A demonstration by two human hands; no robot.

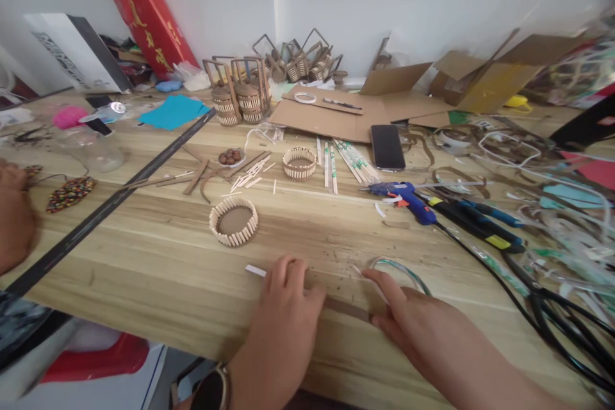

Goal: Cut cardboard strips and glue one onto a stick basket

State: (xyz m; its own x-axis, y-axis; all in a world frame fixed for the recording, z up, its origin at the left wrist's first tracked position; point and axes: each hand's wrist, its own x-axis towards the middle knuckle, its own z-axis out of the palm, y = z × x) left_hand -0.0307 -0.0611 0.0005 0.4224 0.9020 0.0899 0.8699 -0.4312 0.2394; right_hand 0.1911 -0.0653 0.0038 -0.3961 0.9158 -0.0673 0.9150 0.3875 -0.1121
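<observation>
My left hand (288, 314) rests on the wooden table with its fingers bent and pressed down on a thin brown strip (348, 307). A white strip end (254, 270) sticks out past its fingertips; whether this belongs to the brown strip is hidden. My right hand (423, 323) has its thumb and forefinger closed at the strip's other end. By that forefinger lies a thin white sliver (357, 270), and a greenish clear loop of band (408, 269) curves behind the hand. Beyond my left hand sits a round tray (234, 222) edged with short wooden sticks.
A second stick-edged ring (299, 164), loose sticks (252, 173) and a phone (387, 147) lie farther back. At right are a blue glue gun (403, 195), pliers (490, 211), black scissors (552, 307) and tangled strips. Another person's hand (14, 218) is at far left.
</observation>
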